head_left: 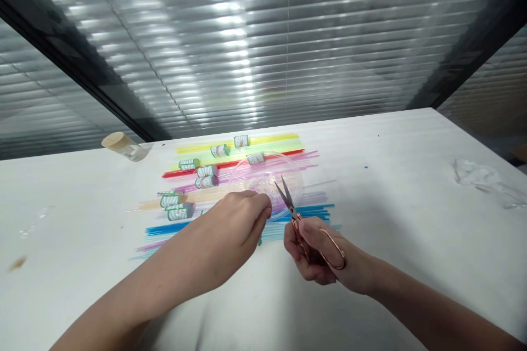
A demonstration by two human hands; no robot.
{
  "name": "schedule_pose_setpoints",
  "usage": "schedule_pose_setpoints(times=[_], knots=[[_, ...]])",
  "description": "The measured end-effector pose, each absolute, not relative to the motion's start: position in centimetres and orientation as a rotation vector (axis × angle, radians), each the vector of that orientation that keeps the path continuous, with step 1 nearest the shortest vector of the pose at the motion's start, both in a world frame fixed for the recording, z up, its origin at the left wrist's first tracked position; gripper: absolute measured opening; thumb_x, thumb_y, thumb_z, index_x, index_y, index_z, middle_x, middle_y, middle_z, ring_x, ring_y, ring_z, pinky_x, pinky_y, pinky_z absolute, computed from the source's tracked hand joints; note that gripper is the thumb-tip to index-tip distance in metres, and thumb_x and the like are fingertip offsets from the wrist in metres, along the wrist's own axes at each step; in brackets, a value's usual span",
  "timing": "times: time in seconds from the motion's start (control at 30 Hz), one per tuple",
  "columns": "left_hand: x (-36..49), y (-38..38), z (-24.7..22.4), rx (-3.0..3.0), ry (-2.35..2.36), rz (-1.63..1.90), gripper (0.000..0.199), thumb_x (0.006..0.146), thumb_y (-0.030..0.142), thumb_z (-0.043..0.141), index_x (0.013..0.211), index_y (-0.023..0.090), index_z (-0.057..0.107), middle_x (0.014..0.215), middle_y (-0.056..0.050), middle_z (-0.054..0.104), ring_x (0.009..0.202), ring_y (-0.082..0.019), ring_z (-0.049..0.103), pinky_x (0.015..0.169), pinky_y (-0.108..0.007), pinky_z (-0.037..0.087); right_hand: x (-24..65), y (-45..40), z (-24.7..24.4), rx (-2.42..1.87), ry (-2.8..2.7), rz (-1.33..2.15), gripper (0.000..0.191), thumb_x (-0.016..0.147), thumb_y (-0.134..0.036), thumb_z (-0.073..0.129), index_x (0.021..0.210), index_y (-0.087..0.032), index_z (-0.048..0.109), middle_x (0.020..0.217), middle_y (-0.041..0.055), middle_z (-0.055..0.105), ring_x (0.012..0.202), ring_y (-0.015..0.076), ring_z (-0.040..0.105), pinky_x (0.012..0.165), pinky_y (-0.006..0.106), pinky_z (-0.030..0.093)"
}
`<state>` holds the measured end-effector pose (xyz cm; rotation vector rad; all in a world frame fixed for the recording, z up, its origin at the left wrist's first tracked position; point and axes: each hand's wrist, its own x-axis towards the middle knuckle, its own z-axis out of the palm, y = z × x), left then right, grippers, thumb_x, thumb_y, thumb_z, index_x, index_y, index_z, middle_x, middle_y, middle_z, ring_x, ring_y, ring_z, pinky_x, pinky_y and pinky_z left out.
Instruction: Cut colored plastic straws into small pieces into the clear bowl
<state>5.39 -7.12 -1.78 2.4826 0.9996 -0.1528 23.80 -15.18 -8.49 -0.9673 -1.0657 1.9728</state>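
Observation:
In my right hand (315, 249) is a pair of scissors (293, 213) with copper-coloured handles, its blades a little apart and pointing away from me. My left hand (242, 216) is closed just left of the blades, fingers pinched together; whatever they hold is hidden. Both hands are over the near side of a clear round bowl (235, 167), which has small see-through bits inside. Under and around the bowl lie bundles of thin coloured sticks, among them blue sticks (164, 228), red sticks (177, 173) and yellow sticks (274, 139).
Several printed paper bands (206, 171) wrap the bundles. A jar with a wooden lid (123, 146) lies tilted at the back left. Crumpled clear plastic (480, 175) rests on the white table (411, 219) at right. Window blinds (329, 27) rise behind the table.

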Motion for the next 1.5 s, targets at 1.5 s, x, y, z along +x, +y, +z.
schedule_pose_setpoints(times=[1.5], knots=[[5.3, -6.7, -1.9, 2.463, 1.055, -0.152, 0.02, 0.094, 0.023, 0.034, 0.078, 0.022, 0.047, 0.08, 0.001, 0.058, 0.072, -0.017, 0.051, 0.064, -0.031, 0.039, 22.9, -15.4, -9.6, -1.29, -1.255, 1.73, 0.05, 0.085, -0.058, 0.064, 0.065, -0.02, 0.039, 0.054, -0.0085, 0.035, 0.051, 0.0081, 0.026, 0.048, 0.023, 0.023]])
